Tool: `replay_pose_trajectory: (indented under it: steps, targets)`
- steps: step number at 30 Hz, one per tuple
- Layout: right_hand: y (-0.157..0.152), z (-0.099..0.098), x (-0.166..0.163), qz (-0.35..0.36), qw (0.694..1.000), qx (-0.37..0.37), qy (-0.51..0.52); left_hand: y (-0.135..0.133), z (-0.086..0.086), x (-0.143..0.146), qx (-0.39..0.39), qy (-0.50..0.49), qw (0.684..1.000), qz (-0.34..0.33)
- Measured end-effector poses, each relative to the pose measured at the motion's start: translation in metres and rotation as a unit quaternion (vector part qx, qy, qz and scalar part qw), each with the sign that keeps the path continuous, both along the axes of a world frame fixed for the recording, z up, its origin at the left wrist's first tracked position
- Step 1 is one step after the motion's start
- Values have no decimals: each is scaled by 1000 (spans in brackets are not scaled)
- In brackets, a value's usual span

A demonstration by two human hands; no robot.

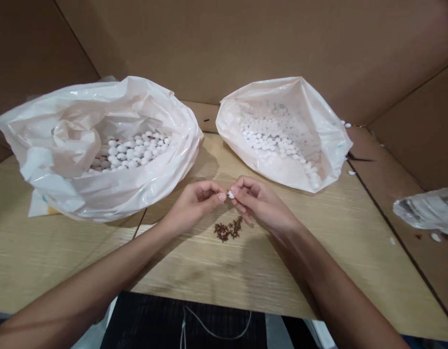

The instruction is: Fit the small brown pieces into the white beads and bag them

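Note:
My right hand pinches a small white egg-shaped piece between thumb and fingertips. Close to it on the left, my left hand has thumb and forefinger pressed together. Whatever that pinch contains is too small to name. Both sets of fingertips nearly meet above the table. Just below them lies a loose pile of tiny reddish-brown pieces. Beyond my left hand, a white plastic bag gapes with many white pieces, some showing brown bits. Behind my right hand, another white bag contains similar white pieces.
Cardboard walls enclose the table's back and sides. At the right lies a clear plastic wrapper or bottle, near a few stray white pieces. A dark pointed tool sits beside the right bag.

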State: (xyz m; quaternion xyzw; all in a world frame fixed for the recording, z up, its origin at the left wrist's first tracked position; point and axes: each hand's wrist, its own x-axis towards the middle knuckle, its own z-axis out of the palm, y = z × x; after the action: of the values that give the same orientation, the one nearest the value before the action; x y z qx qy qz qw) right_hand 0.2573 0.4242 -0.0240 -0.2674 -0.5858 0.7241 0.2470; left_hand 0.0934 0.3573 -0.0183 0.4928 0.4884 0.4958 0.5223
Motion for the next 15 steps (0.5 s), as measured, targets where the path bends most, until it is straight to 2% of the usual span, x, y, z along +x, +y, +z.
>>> replay_pose_trajectory:
  steps: [15]
  targets:
    - [-4, 5, -1, 3, 999, 32, -20, 0, -1, 1, -4, -2, 1000, 1]
